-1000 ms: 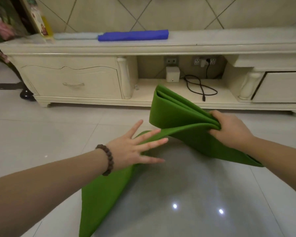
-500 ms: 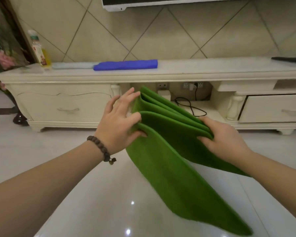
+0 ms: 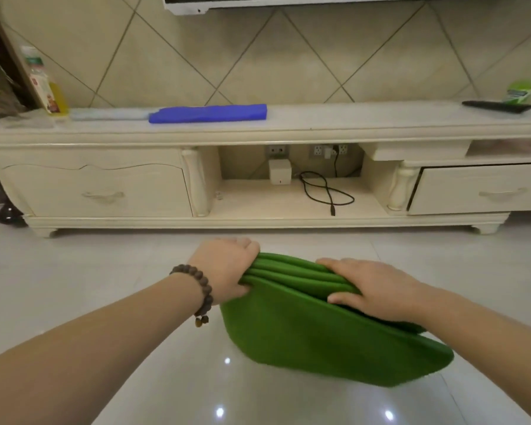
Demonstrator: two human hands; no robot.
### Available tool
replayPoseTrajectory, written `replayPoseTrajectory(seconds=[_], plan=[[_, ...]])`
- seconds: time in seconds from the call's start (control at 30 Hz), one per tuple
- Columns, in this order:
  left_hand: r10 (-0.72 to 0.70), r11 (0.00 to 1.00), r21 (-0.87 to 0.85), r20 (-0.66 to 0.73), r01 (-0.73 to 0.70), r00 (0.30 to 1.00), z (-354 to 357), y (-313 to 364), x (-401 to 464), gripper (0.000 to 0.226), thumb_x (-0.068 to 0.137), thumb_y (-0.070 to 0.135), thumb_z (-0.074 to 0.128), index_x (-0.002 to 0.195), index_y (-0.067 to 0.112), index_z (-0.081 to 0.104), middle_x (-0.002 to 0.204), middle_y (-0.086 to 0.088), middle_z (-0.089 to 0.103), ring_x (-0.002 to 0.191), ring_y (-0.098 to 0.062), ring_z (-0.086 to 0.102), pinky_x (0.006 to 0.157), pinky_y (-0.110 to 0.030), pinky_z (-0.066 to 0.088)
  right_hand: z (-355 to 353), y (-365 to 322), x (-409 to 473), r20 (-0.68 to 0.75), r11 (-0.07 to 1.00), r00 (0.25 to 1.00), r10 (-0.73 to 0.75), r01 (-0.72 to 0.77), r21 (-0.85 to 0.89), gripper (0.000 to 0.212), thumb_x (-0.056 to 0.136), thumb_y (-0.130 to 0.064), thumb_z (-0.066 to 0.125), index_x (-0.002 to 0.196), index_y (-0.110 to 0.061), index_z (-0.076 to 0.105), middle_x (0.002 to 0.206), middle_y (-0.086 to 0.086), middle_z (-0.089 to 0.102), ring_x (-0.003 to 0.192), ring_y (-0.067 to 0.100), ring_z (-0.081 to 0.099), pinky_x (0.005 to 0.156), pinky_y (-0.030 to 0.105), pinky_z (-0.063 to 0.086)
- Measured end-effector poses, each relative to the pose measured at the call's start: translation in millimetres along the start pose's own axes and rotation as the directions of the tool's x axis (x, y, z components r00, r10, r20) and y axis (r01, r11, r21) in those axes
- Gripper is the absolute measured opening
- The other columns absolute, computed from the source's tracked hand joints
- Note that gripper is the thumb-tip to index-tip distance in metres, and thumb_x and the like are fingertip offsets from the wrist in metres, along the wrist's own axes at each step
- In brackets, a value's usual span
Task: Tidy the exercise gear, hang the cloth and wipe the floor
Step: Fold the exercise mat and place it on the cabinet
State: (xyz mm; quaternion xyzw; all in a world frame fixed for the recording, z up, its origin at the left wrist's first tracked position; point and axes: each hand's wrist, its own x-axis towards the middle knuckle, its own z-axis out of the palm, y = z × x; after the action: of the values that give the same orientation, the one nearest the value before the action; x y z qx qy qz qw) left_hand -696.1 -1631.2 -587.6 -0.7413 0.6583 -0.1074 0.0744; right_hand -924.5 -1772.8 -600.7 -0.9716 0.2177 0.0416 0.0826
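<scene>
Green mat [image 3: 319,332] sits lower centre of frame, folded up accordion-style into several thick layers w/ rounded fold edges showing along its top. Matte, slightly fuzzy surface, even bright green, no print visible. Outermost layer faces the camera as a broad flap, its lower right corner rounded, running toward the right-centre of frame. Mat is held above the glossy white tile floor [image 3: 74,286]; can't tell if its bottom edge touches.

Left hand [image 3: 224,268], centre of frame, grips the left end of the stacked folds, fingers curled over the far side & thumb on the near side. Beaded bracelet [image 3: 201,291] on that wrist.

Right hand [image 3: 371,289], right of centre, clamps the folds from the top: fingers laid over the layers, thumb pressed against the near flap.

Behind, across mid-frame: cream TV cabinet [image 3: 258,130]. On top, a blue folded cloth [image 3: 207,113] left of centre, a bottle [image 3: 43,84] at upper left, a dark remote [image 3: 497,106] at upper right. Open middle shelf holds a small white box [image 3: 279,171] & a black cable [image 3: 325,191].
</scene>
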Motion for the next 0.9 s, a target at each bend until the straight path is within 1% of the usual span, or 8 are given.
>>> replayPoseTrajectory(seconds=[0.1,0.2,0.33,0.47,0.6,0.67,0.77,0.9], plan=[[-0.059,0.995,-0.080,-0.067,0.053,0.996,26.7,6.0,-18.2,0.041,0.082,0.048,0.059,0.112,0.025,0.044,0.109,0.007,0.053,0.098,-0.016,0.053,0.080,-0.030,0.044,14.5,0.0,-10.5,0.109,0.995,0.994,0.012,-0.022,0.097,0.108,0.064,-0.083,0.053,0.138,-0.056,-0.021,0.147,-0.007,0.032,0.125,0.013,0.040,0.104,0.035,0.039],[-0.061,0.995,-0.090,-0.257,0.039,0.965,31.6,5.3,-23.0,0.042,0.070,0.043,0.072,0.100,0.021,0.053,0.095,0.004,0.058,0.085,-0.020,0.058,0.068,-0.032,0.044,8.1,-0.9,-20.1,0.129,0.997,0.989,0.072,-0.076,0.027,0.123,0.064,-0.071,0.068,0.136,-0.053,-0.030,0.141,-0.004,0.035,0.119,0.016,0.045,0.098,0.035,0.045],[-0.109,0.994,-0.058,-0.439,0.093,0.892,24.4,5.3,-13.1,0.050,0.054,0.035,0.082,0.093,0.016,0.057,0.086,-0.001,0.059,0.077,-0.025,0.058,0.067,-0.035,0.043,7.3,-4.8,-21.5,-0.166,0.965,0.979,0.121,-0.156,-0.213,0.086,0.081,-0.036,0.061,0.147,-0.035,0.006,0.117,-0.005,0.051,0.098,0.016,0.052,0.079,0.028,0.048],[-0.163,0.985,-0.030,-0.488,0.170,0.857,38.6,28.2,-15.8,0.050,0.058,0.031,0.081,0.097,0.008,0.060,0.094,-0.010,0.061,0.085,-0.031,0.056,0.077,-0.042,0.035,31.9,18.6,-20.4,-0.431,0.875,0.902,0.020,-0.225,-0.428,0.081,0.065,-0.024,0.076,0.136,-0.015,0.037,0.104,0.008,0.060,0.092,0.030,0.054,0.075,0.043,0.050],[-0.135,0.989,-0.087,-0.178,0.121,0.975,94.8,70.7,-24.7,0.076,0.057,0.031,0.084,0.120,0.000,0.056,0.139,-0.021,0.049,0.120,-0.040,0.054,0.098,-0.052,0.044,91.0,41.7,-41.6,-0.488,0.836,0.868,-0.090,-0.200,-0.511,0.062,0.072,-0.012,0.056,0.132,-0.012,0.038,0.111,0.018,0.061,0.098,0.037,0.052,0.085,0.057,0.047],[-0.054,0.995,-0.083,0.081,0.060,0.995,119.3,97.6,-33.6,0.082,0.084,0.031,0.066,0.147,0.001,0.024,0.156,-0.017,0.018,0.139,-0.036,0.033,0.111,-0.047,0.031,128.8,42.4,-59.2,-0.312,0.872,0.950,0.002,-0.155,-0.465,0.069,0.073,-0.020,0.064,0.135,-0.015,0.035,0.116,0.016,0.058,0.105,0.039,0.054,0.090,0.065,0.042],[0.094,0.995,0.002,0.383,-0.103,0.919,148.3,127.4,-46.5,0.070,0.101,0.017,0.033,0.150,0.011,-0.017,0.159,-0.018,-0.004,0.145,-0.041,0.008,0.116,-0.051,0.016,181.1,33.6,-84.3,0.159,0.929,0.961,0.226,-0.163,-0.333,0.076,0.090,-0.029,0.057,0.150,-0.022,0.011,0.142,0.010,0.034,0.130,0.036,0.031,0.107,0.064,0.022],[0.136,0.984,0.032,0.488,-0.173,0.862,176.0,139.2,-55.7,0.077,0.101,0.033,0.035,0.147,0.016,-0.025,0.155,-0.022,-0.019,0.144,-0.045,-0.006,0.115,-0.058,0.010,209.4,36.3,-96.3,0.226,0.958,0.957,0.180,-0.118,-0.262,0.076,0.093,-0.035,0.053,0.151,-0.028,0.003,0.149,0.010,0.022,0.137,0.033,0.019,0.112,0.061,0.014]])
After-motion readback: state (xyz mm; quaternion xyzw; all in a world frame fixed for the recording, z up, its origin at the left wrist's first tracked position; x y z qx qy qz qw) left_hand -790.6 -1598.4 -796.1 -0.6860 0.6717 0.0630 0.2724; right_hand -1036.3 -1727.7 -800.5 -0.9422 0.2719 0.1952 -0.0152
